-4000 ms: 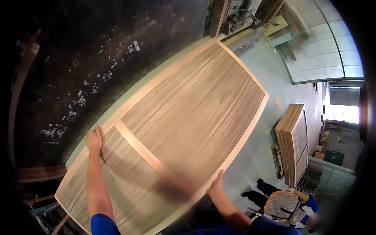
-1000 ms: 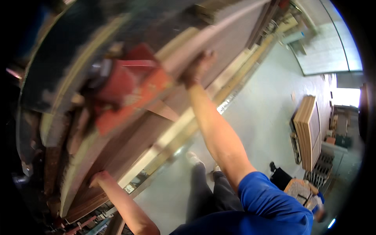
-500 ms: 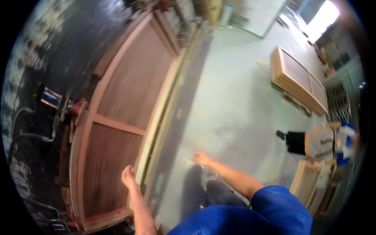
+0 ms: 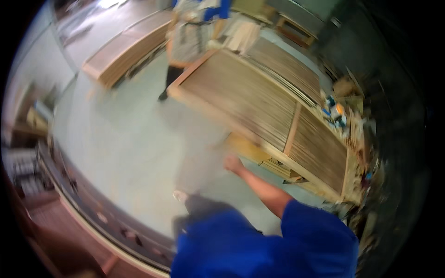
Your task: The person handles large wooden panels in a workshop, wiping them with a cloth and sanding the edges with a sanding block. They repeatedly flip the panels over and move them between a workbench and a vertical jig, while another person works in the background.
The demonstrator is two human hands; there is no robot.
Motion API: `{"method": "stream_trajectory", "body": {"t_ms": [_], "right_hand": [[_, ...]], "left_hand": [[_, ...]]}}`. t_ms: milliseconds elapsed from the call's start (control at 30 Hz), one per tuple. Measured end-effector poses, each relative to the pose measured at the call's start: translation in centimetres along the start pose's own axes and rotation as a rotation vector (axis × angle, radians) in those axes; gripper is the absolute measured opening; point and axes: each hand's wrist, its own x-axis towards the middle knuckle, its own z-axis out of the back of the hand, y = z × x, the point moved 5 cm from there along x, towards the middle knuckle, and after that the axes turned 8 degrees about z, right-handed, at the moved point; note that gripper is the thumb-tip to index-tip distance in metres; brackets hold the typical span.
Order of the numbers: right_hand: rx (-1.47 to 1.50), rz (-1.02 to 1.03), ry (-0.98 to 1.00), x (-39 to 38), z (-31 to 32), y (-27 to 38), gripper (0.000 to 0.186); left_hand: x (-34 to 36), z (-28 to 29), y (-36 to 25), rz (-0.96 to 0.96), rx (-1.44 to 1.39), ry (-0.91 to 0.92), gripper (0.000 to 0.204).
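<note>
My right hand (image 4: pixel 233 164) hangs over the floor at the end of a bare forearm, its fingers curled into a loose fist with nothing showing in it. Motion softens its outline. Just beyond it and to the right lies a large wooden door panel (image 4: pixel 241 99), framed in paler wood with a crossbar, on a worktable. The hand appears apart from the panel's near edge. My left hand is out of the picture. At the lower left, part of a reddish-brown panel (image 4: pixel 60 220) shows behind a bench edge.
A co-worker (image 4: pixel 190 41) in a grey apron and blue top stands at the panel's far end. Stacked panels (image 4: pixel 125 51) lie at the far left. Bottles and small items (image 4: pixel 336 113) crowd the table's right side. Pale boards (image 4: pixel 241 37) lie behind. Grey-green floor (image 4: pixel 134 139) stretches between bench and table.
My view has swung right, from the reddish panel on the left bench toward the panel on the table. My left hand has left the picture; the right remains curled over the floor.
</note>
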Motion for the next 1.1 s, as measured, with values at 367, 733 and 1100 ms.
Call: {"method": "stream_trajectory", "body": {"t_ms": [367, 733, 1100], "right_hand": [[-0.004, -0.822, 0.067, -55.4, 0.3, -28.4, 0.032], [-0.123, -0.395, -0.414, -51.2, 19.6, -37.7, 0.028], [-0.248, -0.798, -0.839, -86.7, 14.0, -44.0, 0.022]], "left_hand": [[5.8, -30.4, -20.0, -0.236, -0.428, 0.036, 0.066], [6.7, -49.4, -39.1, -0.242, -0.701, -0.062, 0.069], [-33.5, -73.7, -52.5, 0.376, -0.675, 1.376, 0.05]]}}
